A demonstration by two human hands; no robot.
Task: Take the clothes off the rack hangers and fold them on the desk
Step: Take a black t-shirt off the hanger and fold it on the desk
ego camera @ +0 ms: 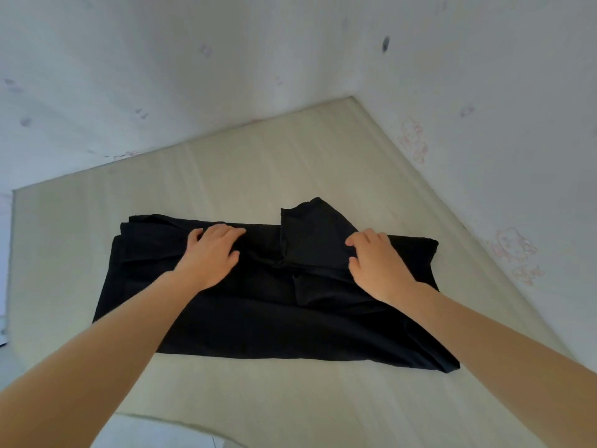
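Two hands lie on a black garment (258,305) spread over a pale surface (274,166) that runs into a corner between two white walls. No brand, label or readable writing shows on the cloth; the only marks are faint pink cartoon-cat prints (513,245) on the wall to the right of the right hand, too pale to read any words in them.

The left hand (210,255) rests palm down on the garment, its fingers loosely bent with the tips pressing into the cloth near the far edge; whether it pinches any fabric cannot be told. The right hand (378,266) also sits on the garment, its fingers curled over the near right edge of a raised flap (315,236), thumb set against the cloth below it, so it seems to grip that flap.

The flap stands between the two hands, nearer the right one, and its tip reaches past the garment's far edge. To the left of the left hand the cloth lies in stacked folds (145,236). The rest of the garment spreads flat from under both forearms towards the person, its near right corner lying past the right forearm.
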